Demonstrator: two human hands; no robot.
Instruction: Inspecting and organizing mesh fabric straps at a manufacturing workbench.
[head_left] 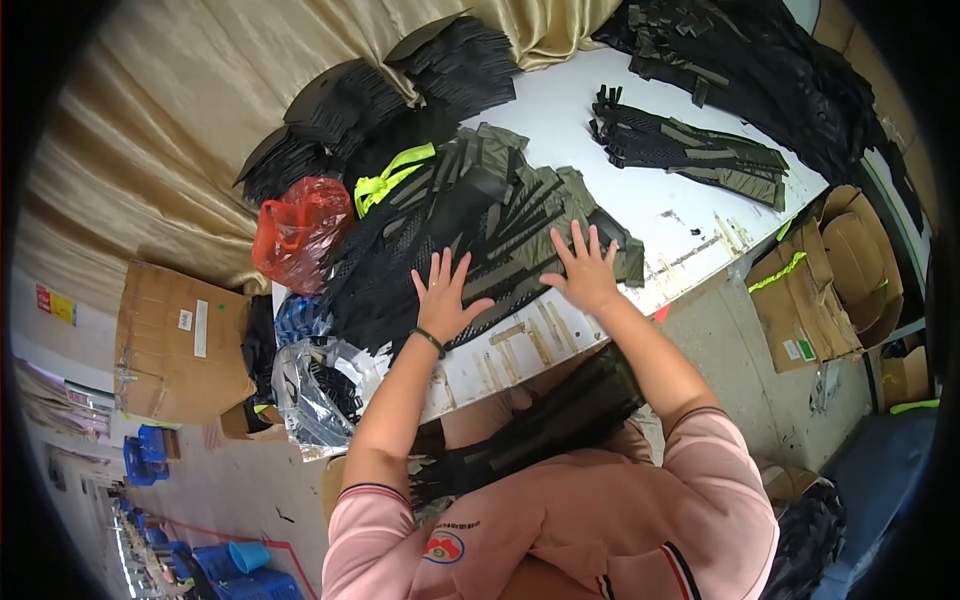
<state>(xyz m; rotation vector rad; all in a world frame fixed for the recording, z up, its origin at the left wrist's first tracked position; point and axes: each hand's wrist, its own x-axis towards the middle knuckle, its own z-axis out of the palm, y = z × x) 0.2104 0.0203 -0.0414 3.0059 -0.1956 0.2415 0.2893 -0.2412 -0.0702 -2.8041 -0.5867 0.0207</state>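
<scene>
Running across the upper half of the view is a white worktable (640, 190), its near edge striped with worn strips of tape, and a beige curtain (150, 150) is hanging behind it. Lying at the table's near edge is the pile of black mesh and olive-green webbing strap pieces (470, 225), fanned out with its long axis slanting from lower left to upper right.

I am pressing my left hand (445, 298) flat on the black mesh part of the pile, fingers spread and released, gripping nothing. I am laying my right hand (585, 275) on the olive end of the same pile, likewise splayed with palm down and nothing clasped. Both are touching the pile; it is spreading up and left from my fingertips. The left hand is sitting nearer the bulk of it, the right nearer its lower right end by the table edge.

Also noted:
- a neon-yellow strap (392, 178) is lying on the pile's far side;
- a red plastic bag (300, 228) is resting just left of the pile;
- stacks of black curved pieces (350, 105) are sitting against the curtain;
- a second bundle of black and olive straps (690, 148) is lying well apart to the right;
- a brown cardboard box (180, 340) is standing on the floor at left.
</scene>
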